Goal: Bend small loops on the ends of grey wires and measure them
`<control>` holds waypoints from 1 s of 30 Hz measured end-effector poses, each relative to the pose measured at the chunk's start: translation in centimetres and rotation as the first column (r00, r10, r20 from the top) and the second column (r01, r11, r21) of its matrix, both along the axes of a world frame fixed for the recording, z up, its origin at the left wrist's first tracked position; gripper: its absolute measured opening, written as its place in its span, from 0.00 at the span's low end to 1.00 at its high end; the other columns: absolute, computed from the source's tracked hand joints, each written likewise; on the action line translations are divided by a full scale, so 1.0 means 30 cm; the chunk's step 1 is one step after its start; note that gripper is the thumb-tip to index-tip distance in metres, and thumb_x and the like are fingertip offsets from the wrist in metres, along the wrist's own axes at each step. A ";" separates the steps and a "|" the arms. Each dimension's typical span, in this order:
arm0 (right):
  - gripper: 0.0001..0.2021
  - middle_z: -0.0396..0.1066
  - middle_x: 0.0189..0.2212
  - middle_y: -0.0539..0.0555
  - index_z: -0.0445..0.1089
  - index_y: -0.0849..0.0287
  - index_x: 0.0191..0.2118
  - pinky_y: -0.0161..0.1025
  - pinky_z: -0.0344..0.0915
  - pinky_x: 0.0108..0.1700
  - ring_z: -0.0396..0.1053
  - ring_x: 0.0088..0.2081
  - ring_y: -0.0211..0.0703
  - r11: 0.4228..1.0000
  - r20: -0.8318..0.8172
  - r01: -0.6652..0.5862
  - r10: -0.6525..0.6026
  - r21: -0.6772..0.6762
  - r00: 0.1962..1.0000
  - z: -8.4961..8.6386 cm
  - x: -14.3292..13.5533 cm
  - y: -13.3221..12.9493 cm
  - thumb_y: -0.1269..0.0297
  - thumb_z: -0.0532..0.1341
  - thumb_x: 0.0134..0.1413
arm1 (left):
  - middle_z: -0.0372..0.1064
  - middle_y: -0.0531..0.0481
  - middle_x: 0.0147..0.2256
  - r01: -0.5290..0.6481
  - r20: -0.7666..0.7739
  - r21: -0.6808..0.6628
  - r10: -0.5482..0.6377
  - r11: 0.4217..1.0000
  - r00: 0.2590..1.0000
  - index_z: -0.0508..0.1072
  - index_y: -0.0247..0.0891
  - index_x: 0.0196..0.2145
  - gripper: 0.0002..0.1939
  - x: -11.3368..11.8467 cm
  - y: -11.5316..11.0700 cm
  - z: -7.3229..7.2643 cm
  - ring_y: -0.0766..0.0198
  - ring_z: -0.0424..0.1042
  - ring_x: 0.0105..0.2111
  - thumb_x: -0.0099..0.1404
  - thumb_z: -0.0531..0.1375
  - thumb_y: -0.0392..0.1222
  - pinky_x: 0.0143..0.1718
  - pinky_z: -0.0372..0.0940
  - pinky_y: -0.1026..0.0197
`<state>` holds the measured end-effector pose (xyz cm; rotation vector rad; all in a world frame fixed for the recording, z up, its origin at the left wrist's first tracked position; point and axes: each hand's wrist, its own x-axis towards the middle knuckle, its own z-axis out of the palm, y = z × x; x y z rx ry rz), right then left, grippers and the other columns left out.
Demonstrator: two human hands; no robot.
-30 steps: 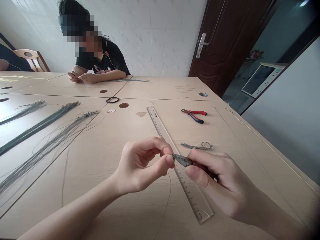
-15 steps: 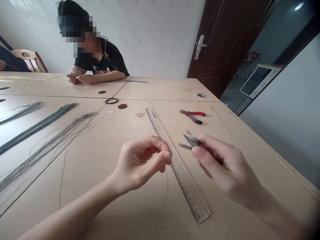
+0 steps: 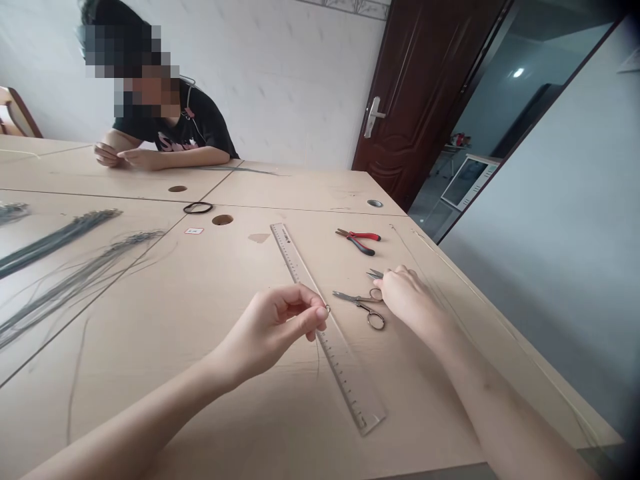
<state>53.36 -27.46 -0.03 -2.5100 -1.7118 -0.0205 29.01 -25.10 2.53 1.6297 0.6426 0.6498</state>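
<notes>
My left hand (image 3: 290, 317) is closed in a pinch above the ruler, holding a small metal ring (image 3: 327, 309) at its fingertips. A thin cord (image 3: 318, 360) hangs down below those fingers. Low over the table on the right, my right hand (image 3: 407, 290) is closed around pliers (image 3: 375, 274); only their pointed grey jaws show, and the handles are hidden by the hand. Beside it lie small scissors (image 3: 359, 301) with looped metal handles, one loop partly behind the hand. The clear ruler (image 3: 345, 377) lies slanting beneath my left hand.
Red-and-black pliers (image 3: 359, 241) lie beyond the scissors. Bundles of grey cords (image 3: 65, 243) spread over the left side. A black loop (image 3: 198, 208), a small label (image 3: 194, 231) and round table holes (image 3: 223, 220) are farther back. Across the table sits a person (image 3: 200, 127).
My right hand has lowered toward the table with the pliers, and the scissors show more fully. My left hand keeps its pinch on the ring. The view has shifted to the right.
</notes>
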 end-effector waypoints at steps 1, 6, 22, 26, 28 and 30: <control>0.11 0.69 0.36 0.54 0.68 0.62 0.38 0.40 0.67 0.38 0.68 0.35 0.38 1.000 -0.009 0.015 -0.015 -0.005 1.000 -0.005 0.010 0.005 0.59 0.56 0.60 | 0.65 0.55 0.24 0.010 0.004 -0.010 -0.010 1.000 1.000 0.69 0.36 0.27 0.10 0.000 0.000 0.000 0.71 0.65 0.25 0.64 0.57 0.41 0.30 0.63 0.68; 0.09 0.67 0.41 0.60 0.68 0.65 0.42 0.50 0.64 0.44 0.66 0.44 0.50 0.996 -0.069 -0.002 0.009 0.092 0.998 0.019 0.004 0.020 0.67 0.57 0.58 | 0.64 0.56 0.22 0.032 0.022 -0.048 -0.031 0.998 0.999 0.68 0.35 0.26 0.12 -0.002 -0.005 0.017 0.71 0.64 0.25 0.65 0.56 0.43 0.31 0.62 0.69; 0.06 0.70 0.35 0.52 0.73 0.58 0.38 0.36 0.68 0.39 0.69 0.38 0.37 0.725 -0.670 -0.305 0.688 0.617 0.280 0.116 -0.238 -0.129 0.70 0.58 0.58 | 0.64 0.56 0.21 -0.011 0.044 -0.101 0.015 0.995 0.999 0.71 0.35 0.26 0.10 0.005 -0.001 0.011 0.72 0.64 0.25 0.62 0.60 0.43 0.29 0.61 0.71; 0.06 0.70 0.33 0.51 0.75 0.57 0.36 0.37 0.67 0.38 0.69 0.36 0.37 0.712 -0.649 -0.309 0.702 0.631 0.294 0.115 -0.233 -0.129 0.70 0.60 0.57 | 0.65 0.56 0.21 -0.028 0.038 -0.099 0.032 0.995 0.999 0.71 0.35 0.26 0.11 0.007 -0.003 0.007 0.72 0.64 0.24 0.61 0.61 0.44 0.27 0.61 0.71; 0.05 0.71 0.32 0.50 0.75 0.56 0.35 0.36 0.67 0.36 0.69 0.35 0.36 0.711 -0.649 -0.307 0.703 0.632 0.291 0.116 -0.233 -0.128 0.70 0.60 0.56 | 0.65 0.56 0.21 -0.045 0.036 -0.099 0.049 0.994 0.998 0.71 0.34 0.25 0.10 0.006 -0.006 0.003 0.73 0.64 0.24 0.60 0.62 0.43 0.27 0.60 0.71; 0.06 0.70 0.31 0.50 0.75 0.57 0.34 0.34 0.67 0.35 0.69 0.35 0.36 0.719 -0.657 -0.305 0.695 0.625 0.292 0.116 -0.232 -0.127 0.70 0.60 0.57 | 0.66 0.56 0.21 -0.055 0.041 -0.089 0.059 0.995 0.997 0.71 0.34 0.25 0.10 0.005 -0.008 0.001 0.73 0.64 0.24 0.59 0.63 0.42 0.26 0.60 0.71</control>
